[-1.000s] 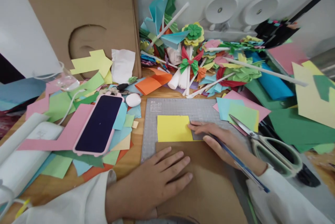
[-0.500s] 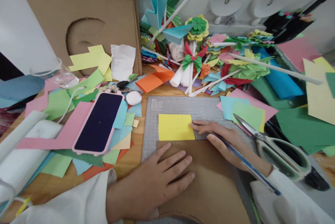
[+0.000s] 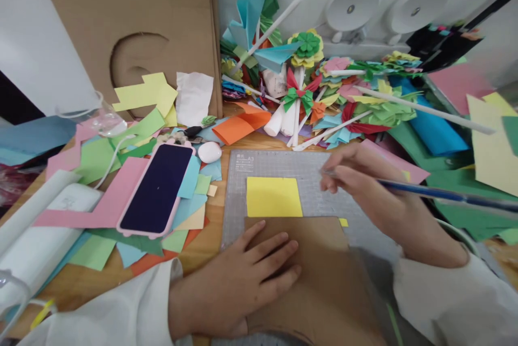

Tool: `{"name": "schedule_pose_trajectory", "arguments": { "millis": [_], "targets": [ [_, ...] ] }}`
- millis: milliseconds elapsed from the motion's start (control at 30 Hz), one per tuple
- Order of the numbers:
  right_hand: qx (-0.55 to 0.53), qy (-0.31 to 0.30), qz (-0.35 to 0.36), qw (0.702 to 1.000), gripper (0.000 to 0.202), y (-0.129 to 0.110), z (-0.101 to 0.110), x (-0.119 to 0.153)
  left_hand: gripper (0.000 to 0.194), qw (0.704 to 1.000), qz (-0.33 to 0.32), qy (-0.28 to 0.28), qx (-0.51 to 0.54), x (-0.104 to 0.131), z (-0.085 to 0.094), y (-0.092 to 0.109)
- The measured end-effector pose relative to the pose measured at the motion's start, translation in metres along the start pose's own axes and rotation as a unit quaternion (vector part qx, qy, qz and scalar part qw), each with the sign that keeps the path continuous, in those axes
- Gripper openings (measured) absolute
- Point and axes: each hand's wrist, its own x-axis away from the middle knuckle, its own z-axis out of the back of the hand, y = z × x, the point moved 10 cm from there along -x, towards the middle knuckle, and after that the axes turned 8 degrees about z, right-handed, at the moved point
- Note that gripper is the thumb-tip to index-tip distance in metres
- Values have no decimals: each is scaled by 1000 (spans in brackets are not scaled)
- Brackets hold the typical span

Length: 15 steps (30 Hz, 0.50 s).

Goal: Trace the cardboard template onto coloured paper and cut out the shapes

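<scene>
My left hand [image 3: 246, 276] lies flat with its fingers spread on a piece of brown cardboard [image 3: 311, 270]. Just beyond its fingertips, a yellow paper rectangle [image 3: 274, 197] shows past the cardboard's top edge, on the grey A3 cutting mat [image 3: 238, 195]. A tiny yellow scrap [image 3: 343, 222] pokes out by the cardboard's upper right corner. Raised over the mat's right side, my right hand [image 3: 376, 195] is closed around a blue pen [image 3: 437, 191], its tip pointing left and its barrel nearly level. The right sleeve and hand cover most of the scissors.
On the left are a phone [image 3: 157, 189] in a pink case, a white power strip [image 3: 52, 243] and many paper scraps. Paper flowers with white stems [image 3: 297, 92] pile up along the wall. A large cardboard sheet [image 3: 141, 6] stands at the back left.
My right hand has lifted away from the yellow paper's edge, up and to the right, and the pen has swung closer to level. My left hand stays on the cardboard.
</scene>
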Motion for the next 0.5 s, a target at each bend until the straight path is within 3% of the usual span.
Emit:
{"name": "schedule_pose_trajectory", "arguments": {
  "millis": [133, 233, 333, 500],
  "targets": [
    [-100, -153, -72, 981, 14, 2, -72, -11, 86, 1000, 1, -2, -4, 0, -1, 1],
    [-110, -192, -95, 971, 21, 16, -109, -14, 90, 1000, 3, 1, -9, 1, -1, 1],
    [-46, -182, -82, 979, 30, 28, -121, -18, 93, 1000, 5, 2, -13, 2, -2, 1],
    [-25, -180, -41, 982, 29, 22, -126, -17, 94, 1000, 5, 14, -11, 3, -1, 1]
  ]
}}
